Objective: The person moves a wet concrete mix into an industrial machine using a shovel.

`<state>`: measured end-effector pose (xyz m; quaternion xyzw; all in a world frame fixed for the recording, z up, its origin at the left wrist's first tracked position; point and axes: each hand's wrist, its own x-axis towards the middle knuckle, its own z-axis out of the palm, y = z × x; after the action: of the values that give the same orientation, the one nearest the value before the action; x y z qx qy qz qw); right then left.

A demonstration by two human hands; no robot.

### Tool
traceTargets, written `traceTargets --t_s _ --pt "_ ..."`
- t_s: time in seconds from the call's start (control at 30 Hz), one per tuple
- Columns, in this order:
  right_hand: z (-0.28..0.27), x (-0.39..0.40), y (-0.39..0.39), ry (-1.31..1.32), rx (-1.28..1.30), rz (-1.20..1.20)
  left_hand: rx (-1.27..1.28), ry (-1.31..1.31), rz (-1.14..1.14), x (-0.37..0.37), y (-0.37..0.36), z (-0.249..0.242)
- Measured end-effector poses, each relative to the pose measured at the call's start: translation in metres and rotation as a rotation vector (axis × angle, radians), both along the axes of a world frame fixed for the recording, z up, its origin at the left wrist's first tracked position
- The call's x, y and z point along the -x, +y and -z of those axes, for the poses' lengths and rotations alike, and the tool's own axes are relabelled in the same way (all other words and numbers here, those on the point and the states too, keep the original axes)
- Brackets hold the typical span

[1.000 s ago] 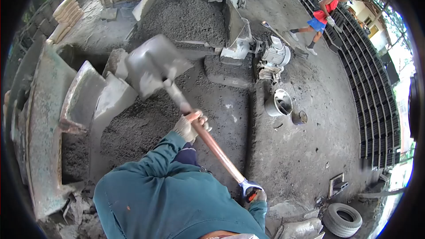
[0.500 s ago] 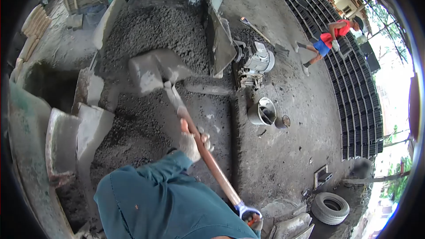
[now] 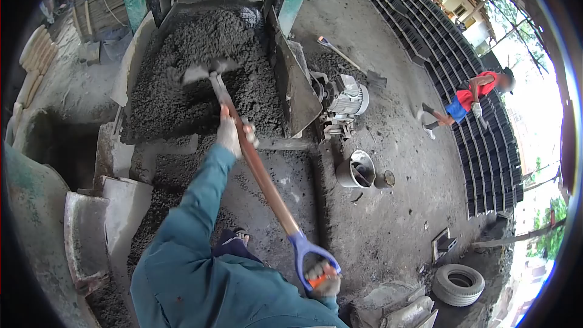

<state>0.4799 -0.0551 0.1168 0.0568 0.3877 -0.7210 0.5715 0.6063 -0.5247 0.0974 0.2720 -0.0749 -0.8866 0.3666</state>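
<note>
My left hand (image 3: 229, 135), in a pale glove, is wrapped round the wooden shaft of a shovel (image 3: 262, 173). Lower down, my right hand (image 3: 323, 278) closes on the orange grip of its blue D-shaped handle. At the far end, the shovel's blade (image 3: 196, 73) is partly sunk in a heap of damp dark grey mix (image 3: 209, 33), so its edge is hidden. Curved metal side plates (image 3: 296, 88) stand beside the heap.
A motor (image 3: 351, 100), a bucket (image 3: 357, 170) and a small can (image 3: 384, 179) stand to the right. Another shovel (image 3: 346, 54) lies behind them. A deep pit (image 3: 70, 152) opens at left. A tyre (image 3: 458, 285) lies lower right. A person in red (image 3: 480, 88) stands by stacked dark blocks (image 3: 486, 146).
The shovel has moved forward, its blade going from above the heap's near edge into the mix. My left arm has stretched out, and the handle with my right hand has come further into view.
</note>
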Motion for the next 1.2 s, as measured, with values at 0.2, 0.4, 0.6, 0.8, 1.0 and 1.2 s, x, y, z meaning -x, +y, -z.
traceTargets --t_s 0.2,0.4,0.6,0.8,1.0,1.2 --pt "-0.049 -0.033 -0.070 0.449 0.057 -0.015 0.263 -0.245 -0.254 0.003 -0.118 0.008" --pt "-0.031 0.046 0.074 0.494 -0.023 0.057 0.093 0.092 -0.065 0.017 0.078 -0.056" --pt "0.076 0.070 0.265 0.260 -0.264 0.174 0.044 0.125 0.065 0.052 0.263 -0.048" --pt "0.087 0.059 0.390 0.062 -0.296 0.298 -0.109 0.081 0.142 0.069 0.393 -0.030" --pt "0.005 0.024 0.357 -0.032 -0.092 0.249 -0.038 0.074 0.153 0.066 0.341 0.000" --pt "0.004 0.014 0.311 0.035 0.041 0.120 0.033 -0.027 0.139 0.063 0.298 0.003"
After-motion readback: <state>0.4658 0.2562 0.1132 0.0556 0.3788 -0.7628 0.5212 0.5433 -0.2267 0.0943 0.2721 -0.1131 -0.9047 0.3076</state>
